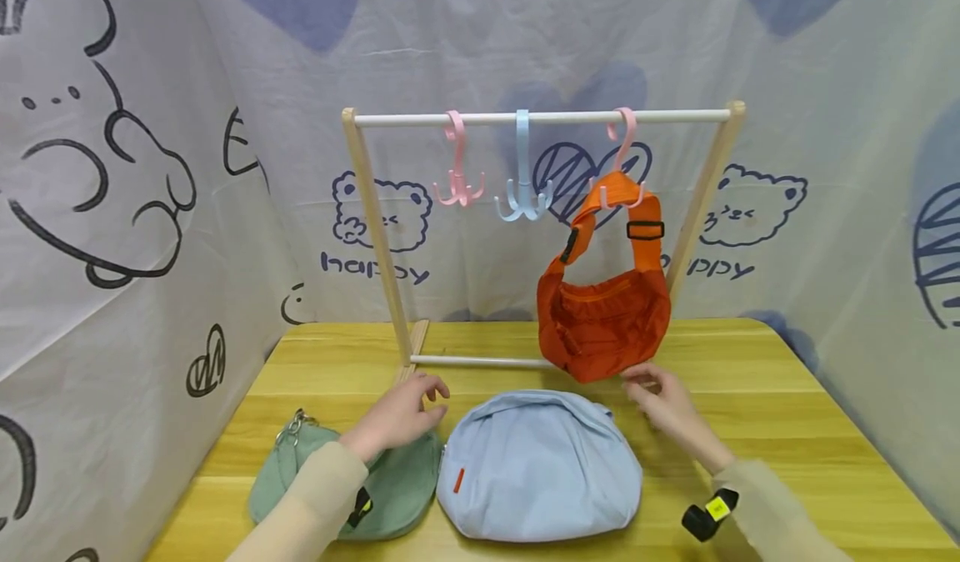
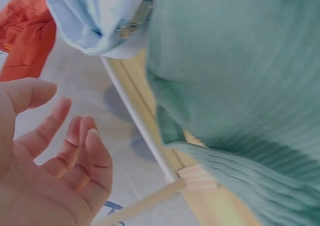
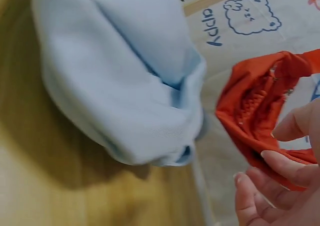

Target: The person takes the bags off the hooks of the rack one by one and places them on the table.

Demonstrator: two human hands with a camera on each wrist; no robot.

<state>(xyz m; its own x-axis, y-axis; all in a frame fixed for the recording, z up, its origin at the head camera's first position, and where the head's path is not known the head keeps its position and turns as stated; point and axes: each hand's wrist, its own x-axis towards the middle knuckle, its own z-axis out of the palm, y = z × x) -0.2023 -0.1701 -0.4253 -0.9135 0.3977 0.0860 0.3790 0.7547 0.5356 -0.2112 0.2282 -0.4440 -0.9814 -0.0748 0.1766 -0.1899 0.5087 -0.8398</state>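
An orange bag hangs by its strap from the pink hook hanger at the right of the rack. My right hand is at the bag's lower right edge; thumb and fingers stand apart, loosely bent, in the right wrist view. Over the green corduroy bag my left hand hovers with relaxed, slightly bent fingers and nothing in them. A light blue bag lies on the table between both hands, with a small red tag on its left side.
The rack has wooden legs and a white top bar. Another pink hook hanger and a light blue one hang from it without bags. A lower white bar runs near the table's back edge. Printed cloth surrounds the wooden table.
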